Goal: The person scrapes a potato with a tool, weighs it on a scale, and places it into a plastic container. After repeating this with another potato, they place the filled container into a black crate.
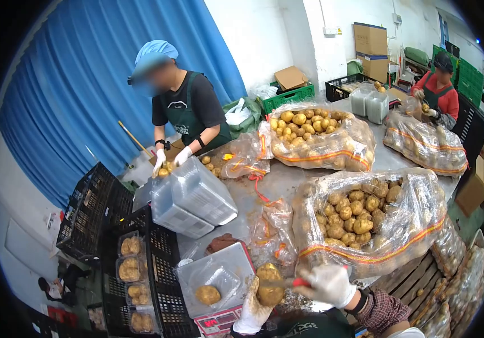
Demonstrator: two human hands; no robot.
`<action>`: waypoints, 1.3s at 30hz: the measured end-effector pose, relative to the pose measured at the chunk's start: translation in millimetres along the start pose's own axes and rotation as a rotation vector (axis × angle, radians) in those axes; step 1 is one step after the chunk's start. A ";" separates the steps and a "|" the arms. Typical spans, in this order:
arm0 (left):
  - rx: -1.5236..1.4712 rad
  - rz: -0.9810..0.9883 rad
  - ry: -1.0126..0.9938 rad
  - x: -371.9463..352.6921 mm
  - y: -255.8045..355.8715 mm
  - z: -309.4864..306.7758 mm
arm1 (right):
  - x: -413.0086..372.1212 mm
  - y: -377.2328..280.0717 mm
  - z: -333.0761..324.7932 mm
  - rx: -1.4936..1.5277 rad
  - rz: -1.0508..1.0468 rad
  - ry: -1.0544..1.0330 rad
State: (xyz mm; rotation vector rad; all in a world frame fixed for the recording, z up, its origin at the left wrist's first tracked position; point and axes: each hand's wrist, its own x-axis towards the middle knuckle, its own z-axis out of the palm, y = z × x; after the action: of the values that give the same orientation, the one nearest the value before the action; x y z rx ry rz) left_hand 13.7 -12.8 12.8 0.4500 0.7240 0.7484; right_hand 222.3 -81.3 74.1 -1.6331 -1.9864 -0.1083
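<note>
My left hand (251, 313), in a white glove, grips a potato (269, 285) low in the head view. My right hand (328, 285), also gloved, holds a red-handled knife (297, 282) against that potato. Just left of my hands stands a clear plastic tray (219, 269) on a scale (219, 322), with one potato (207, 294) inside. A large open clear bag of potatoes (366, 217) lies right behind my hands.
Across the metal table (278, 181) a person in a blue cap and green apron handles potatoes by stacked clear trays (191, 197). Black crates (135, 259) with filled trays stand at left. More potato bags (315, 138) lie further back; another person works at far right.
</note>
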 end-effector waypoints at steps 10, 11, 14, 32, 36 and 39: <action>-0.138 -0.118 -0.075 -1.8 11.7 5.1 | -1.9 5.3 18.9 -0.039 -0.237 0.065; -0.091 -0.082 -0.045 -1.8 10.9 5.7 | 3.9 13.8 20.7 -0.030 -0.102 0.140; -0.126 -0.083 -0.046 -2.1 11.4 5.0 | 5.1 7.0 6.2 0.058 -0.035 0.044; -0.114 0.065 0.017 6.0 4.9 -5.9 | 20.9 22.3 12.6 0.023 0.031 0.225; -0.209 -0.079 -0.158 4.5 10.4 -4.5 | 27.7 28.2 6.1 0.197 0.341 0.134; 0.062 0.111 -0.084 0.9 4.0 2.5 | 31.6 -2.6 17.0 0.553 0.254 0.149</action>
State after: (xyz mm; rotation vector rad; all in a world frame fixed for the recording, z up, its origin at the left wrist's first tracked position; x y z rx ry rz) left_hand 14.1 -9.7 16.5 0.5782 0.6491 0.8080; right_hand 210.5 -47.4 75.3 -1.4397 -1.5030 0.3727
